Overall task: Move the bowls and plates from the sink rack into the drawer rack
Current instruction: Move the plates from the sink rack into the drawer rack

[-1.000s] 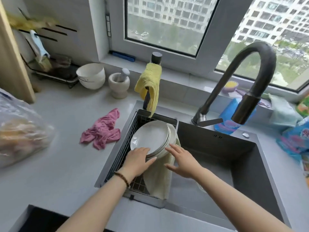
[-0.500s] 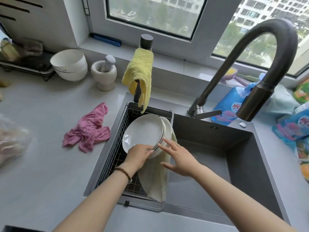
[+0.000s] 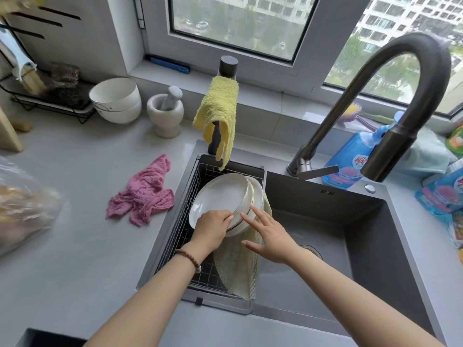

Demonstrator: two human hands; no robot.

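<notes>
White plates (image 3: 256,195) stand on edge, leaning back, in the wire sink rack (image 3: 186,196) at the left end of the sink (image 3: 363,246), with a pale mesh cloth (image 3: 240,271) draped under and beside them. Your left hand (image 3: 211,230) has its fingers (image 3: 227,216) curled over the near lower rim of the front plate (image 3: 218,196), so it has a grip there. Your right hand (image 3: 271,236) is spread flat, its fingers straight, with the index tip touching or just at the rims of the plates behind; it holds nothing. Expect glazed ceramic: stiff, brittle at the edge, heavy as a stack, and likely slick if it is wet from washing. Take them at the rim with a thumb on the face, one or two at a time, and steady the rest so that they do not topple against the wire. The drawer rack is not clearly in view; a dark corner at the lower left may belong to it, but I cannot tell. Against a second ago: the left hand lay flatter on the plate face and is now hooked round the rim; the front plate looks peeled slightly off the others; the right hand has kept its place at the rims. No plate has left the rack.
</notes>
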